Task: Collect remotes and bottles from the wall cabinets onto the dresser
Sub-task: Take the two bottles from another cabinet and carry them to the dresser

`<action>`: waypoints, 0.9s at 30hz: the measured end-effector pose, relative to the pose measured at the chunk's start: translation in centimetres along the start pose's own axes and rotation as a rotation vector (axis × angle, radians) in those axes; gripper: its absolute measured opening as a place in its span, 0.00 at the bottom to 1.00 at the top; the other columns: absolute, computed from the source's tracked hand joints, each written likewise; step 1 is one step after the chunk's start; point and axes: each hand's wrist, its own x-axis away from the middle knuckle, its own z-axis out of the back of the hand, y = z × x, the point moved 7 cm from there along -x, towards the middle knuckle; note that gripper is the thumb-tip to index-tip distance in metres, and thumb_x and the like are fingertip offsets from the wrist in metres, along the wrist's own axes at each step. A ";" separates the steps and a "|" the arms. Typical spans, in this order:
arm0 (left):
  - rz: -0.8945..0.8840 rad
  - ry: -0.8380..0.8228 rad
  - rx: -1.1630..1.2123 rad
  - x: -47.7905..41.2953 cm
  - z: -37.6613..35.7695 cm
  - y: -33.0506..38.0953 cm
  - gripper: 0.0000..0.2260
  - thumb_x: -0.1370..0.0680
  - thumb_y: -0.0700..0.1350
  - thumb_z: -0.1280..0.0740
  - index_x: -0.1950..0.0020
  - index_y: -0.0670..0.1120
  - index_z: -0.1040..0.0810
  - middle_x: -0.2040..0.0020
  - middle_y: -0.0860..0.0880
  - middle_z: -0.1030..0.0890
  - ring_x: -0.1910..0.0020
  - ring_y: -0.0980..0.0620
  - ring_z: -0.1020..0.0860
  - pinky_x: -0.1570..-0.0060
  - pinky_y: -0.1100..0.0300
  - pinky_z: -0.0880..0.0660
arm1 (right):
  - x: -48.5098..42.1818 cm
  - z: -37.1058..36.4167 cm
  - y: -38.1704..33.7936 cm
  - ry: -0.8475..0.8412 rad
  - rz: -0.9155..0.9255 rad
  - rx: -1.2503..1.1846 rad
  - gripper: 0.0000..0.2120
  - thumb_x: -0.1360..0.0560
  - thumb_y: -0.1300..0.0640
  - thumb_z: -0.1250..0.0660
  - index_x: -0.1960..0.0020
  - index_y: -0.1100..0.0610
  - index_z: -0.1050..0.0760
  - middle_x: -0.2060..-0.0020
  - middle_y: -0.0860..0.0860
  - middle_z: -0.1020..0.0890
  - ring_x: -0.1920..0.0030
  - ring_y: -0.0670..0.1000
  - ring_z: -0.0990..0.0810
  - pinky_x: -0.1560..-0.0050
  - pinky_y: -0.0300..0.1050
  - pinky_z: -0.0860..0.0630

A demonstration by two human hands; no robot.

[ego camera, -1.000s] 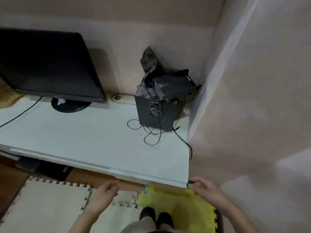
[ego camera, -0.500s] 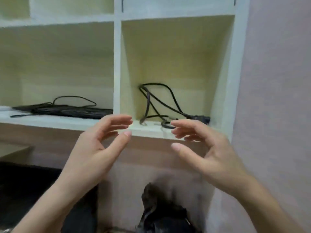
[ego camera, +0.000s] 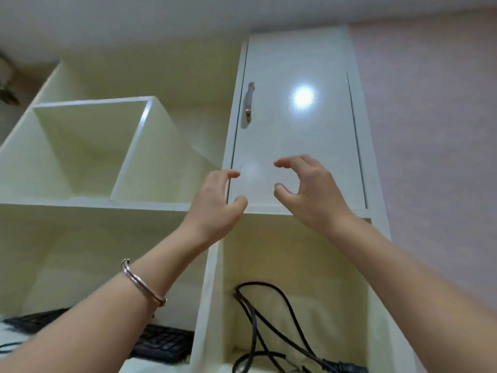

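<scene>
I see my left hand (ego camera: 215, 205) and right hand (ego camera: 309, 192), loosely curled and empty, before 1 closed cabinet door (ego camera: 295, 135), below its handle (ego camera: 249, 103).

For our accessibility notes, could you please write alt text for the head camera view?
A person's empty left hand and right hand are raised, fingers loosely curved, in front of a closed white cabinet door with a metal handle. A black cable lies in the open compartment below it, a black keyboard in the one to the left.

Bright, soft-focus; lamp glare on cabinet door (ego camera: 295, 135); wide-angle edge distortion.
</scene>
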 end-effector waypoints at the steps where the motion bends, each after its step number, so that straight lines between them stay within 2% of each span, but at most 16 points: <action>1: 0.018 -0.013 -0.023 -1.1 -0.3 -0.6 0.22 0.24 0.42 0.38 0.30 0.46 0.34 0.30 0.49 0.33 0.32 0.54 0.34 0.38 0.64 0.39 | -1.2 -0.5 0.3 -0.006 -0.016 0.011 0.19 0.26 0.57 0.36 0.36 0.54 0.29 0.37 0.49 0.26 0.34 0.49 0.30 0.37 0.43 0.32; 4: 0.100 -0.022 -0.046 -3.8 -1.0 -2.9 0.24 0.24 0.43 0.38 0.29 0.44 0.37 0.28 0.46 0.36 0.29 0.49 0.37 0.31 0.57 0.39 | -4.1 -2.5 1.1 -0.048 -0.063 0.052 0.21 0.26 0.57 0.37 0.33 0.54 0.31 0.34 0.49 0.29 0.32 0.50 0.32 0.36 0.46 0.32; 6: 0.146 -0.011 -0.026 -5.1 -1.5 -4.3 0.25 0.24 0.44 0.39 0.28 0.44 0.39 0.27 0.45 0.38 0.28 0.47 0.38 0.30 0.55 0.40 | -5.7 -3.9 1.6 -0.071 -0.086 0.069 0.23 0.26 0.57 0.38 0.31 0.55 0.34 0.32 0.50 0.31 0.31 0.51 0.34 0.34 0.48 0.33; 11: 0.081 0.038 0.100 -8.2 -3.2 -5.0 0.25 0.22 0.45 0.39 0.26 0.46 0.41 0.26 0.46 0.38 0.26 0.51 0.39 0.30 0.61 0.44 | -9.9 -6.5 1.7 -0.043 -0.057 0.161 0.27 0.26 0.55 0.39 0.28 0.56 0.39 0.30 0.53 0.34 0.29 0.54 0.38 0.30 0.47 0.39; 15: 0.058 0.140 0.177 -9.2 -3.2 -5.2 0.22 0.21 0.48 0.41 0.27 0.52 0.38 0.27 0.49 0.33 0.29 0.49 0.35 0.32 0.60 0.40 | -13.4 -7.3 1.2 -0.001 -0.030 0.178 0.28 0.25 0.54 0.40 0.27 0.55 0.43 0.29 0.54 0.35 0.27 0.54 0.41 0.26 0.48 0.44; 18: 0.033 0.157 0.189 -9.1 -3.0 -5.5 0.22 0.21 0.49 0.41 0.27 0.53 0.38 0.28 0.49 0.31 0.30 0.48 0.33 0.35 0.61 0.38 | -15.8 -7.8 0.9 -0.013 -0.062 0.180 0.30 0.25 0.54 0.41 0.26 0.53 0.47 0.30 0.54 0.34 0.26 0.54 0.42 0.25 0.53 0.49; 21: -0.002 0.128 0.230 -9.0 -3.0 -5.4 0.24 0.22 0.52 0.40 0.26 0.52 0.39 0.28 0.50 0.32 0.29 0.50 0.34 0.37 0.62 0.37 | -16.9 -7.8 0.1 0.011 -0.122 0.060 0.30 0.26 0.58 0.40 0.27 0.50 0.45 0.35 0.54 0.28 0.29 0.54 0.37 0.24 0.54 0.55; 24: 0.018 0.100 0.269 -8.8 -3.0 -5.4 0.29 0.26 0.55 0.39 0.26 0.52 0.39 0.27 0.51 0.33 0.28 0.52 0.36 0.32 0.62 0.39 | -16.7 -6.6 -0.2 0.095 -0.113 -0.094 0.27 0.26 0.61 0.41 0.28 0.49 0.41 0.37 0.53 0.25 0.31 0.52 0.32 0.24 0.53 0.52; 25: 0.043 0.070 0.315 -8.6 -3.1 -5.3 0.28 0.26 0.56 0.38 0.27 0.52 0.38 0.28 0.51 0.33 0.28 0.51 0.35 0.29 0.57 0.39 | -16.5 -6.1 -0.3 0.117 -0.108 -0.149 0.26 0.26 0.61 0.42 0.29 0.49 0.39 0.36 0.52 0.25 0.32 0.51 0.31 0.24 0.53 0.49; 27: 0.088 0.009 0.470 -8.4 -3.3 -5.1 0.28 0.32 0.60 0.36 0.33 0.53 0.29 0.32 0.48 0.27 0.33 0.47 0.29 0.32 0.46 0.34 | -16.5 -5.4 -0.4 0.120 -0.097 -0.275 0.25 0.27 0.60 0.41 0.31 0.49 0.37 0.41 0.51 0.24 0.41 0.50 0.27 0.26 0.55 0.44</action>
